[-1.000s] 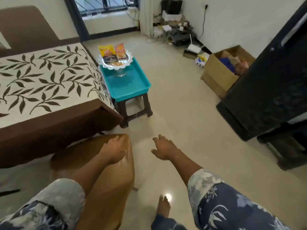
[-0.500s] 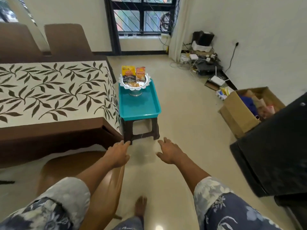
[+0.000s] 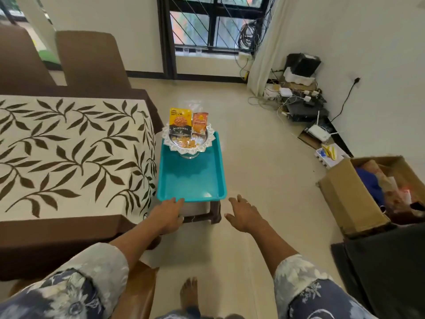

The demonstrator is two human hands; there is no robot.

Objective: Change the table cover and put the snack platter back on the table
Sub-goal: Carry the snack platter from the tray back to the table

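- Two hands in view, both held low before the stool (image 3: 202, 218).
- My left hand (image 3: 169, 215): fingers straight, close together, tips at the near rim of the teal tray (image 3: 190, 180).
- My right hand (image 3: 243, 215): fingers spread, holding nothing.
- Snack platter (image 3: 170, 146): far end of the tray.

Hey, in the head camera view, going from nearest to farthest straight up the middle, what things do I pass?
bare foot → teal tray → snack platter → window
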